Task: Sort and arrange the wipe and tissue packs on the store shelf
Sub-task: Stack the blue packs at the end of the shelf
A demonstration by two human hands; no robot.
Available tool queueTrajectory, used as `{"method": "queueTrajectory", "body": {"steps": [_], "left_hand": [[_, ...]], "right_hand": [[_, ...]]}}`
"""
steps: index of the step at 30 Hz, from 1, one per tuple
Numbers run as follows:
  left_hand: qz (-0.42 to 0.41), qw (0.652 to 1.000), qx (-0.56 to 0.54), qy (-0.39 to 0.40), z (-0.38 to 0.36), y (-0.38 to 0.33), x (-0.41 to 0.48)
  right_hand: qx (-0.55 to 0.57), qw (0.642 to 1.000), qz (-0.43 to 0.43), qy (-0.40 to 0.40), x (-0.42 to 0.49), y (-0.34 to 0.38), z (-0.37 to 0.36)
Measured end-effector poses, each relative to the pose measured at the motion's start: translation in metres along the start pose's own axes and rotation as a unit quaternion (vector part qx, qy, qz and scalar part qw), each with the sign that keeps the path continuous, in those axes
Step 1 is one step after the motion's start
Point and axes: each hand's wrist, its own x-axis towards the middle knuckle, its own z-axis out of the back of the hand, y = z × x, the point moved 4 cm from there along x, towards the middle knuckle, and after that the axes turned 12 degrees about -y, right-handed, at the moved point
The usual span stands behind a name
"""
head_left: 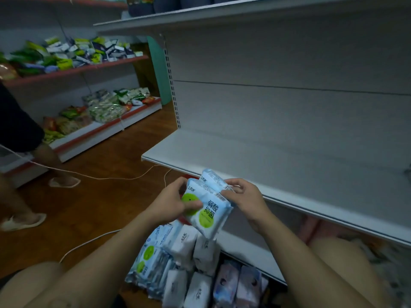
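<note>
I hold a small stack of light-blue wipe packs (209,210) with green circles in front of the grey shelf board (289,174). My left hand (175,202) grips the stack's left side, thumb over the green circle. At the stack's right end, my right hand (242,196) pinches the upper packs. Below my hands, a pile of wipe and tissue packs (189,263) lies on the floor: blue-green ones at the left, white ones in the middle, pinkish ones at the right. The shelf board holds nothing where I see it.
A white cable (100,177) runs across the wooden floor. Another person's legs in slippers (24,221) stand at the left. Red-edged shelves (89,67) with snack bags line the far wall. An upper grey shelf (222,12) hangs overhead.
</note>
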Motion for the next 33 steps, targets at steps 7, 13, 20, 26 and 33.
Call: {"method": "queueTrajectory", "body": {"steps": [7, 13, 20, 26, 33], "left_hand": [[0.032, 0.998, -0.04, -0.028, 0.004, -0.034, -0.003], [0.006, 1.0, -0.028, -0.01, -0.001, -0.071, 0.007], [-0.014, 0.999, 0.013, 0.028, -0.024, -0.073, 0.025], [0.02, 0.999, -0.038, 0.012, -0.016, -0.048, 0.052], [0.09, 0.971, -0.196, -0.099, 0.013, -0.01, 0.096]], "right_hand": [[0.054, 0.996, -0.004, -0.069, 0.003, 0.016, 0.025], [0.097, 0.995, 0.0, -0.033, 0.006, 0.024, 0.036], [0.177, 0.982, -0.05, -0.035, 0.019, 0.025, 0.024], [0.171, 0.984, -0.039, -0.019, 0.043, 0.03, 0.007], [0.152, 0.987, 0.021, 0.046, 0.109, 0.043, -0.044]]}}
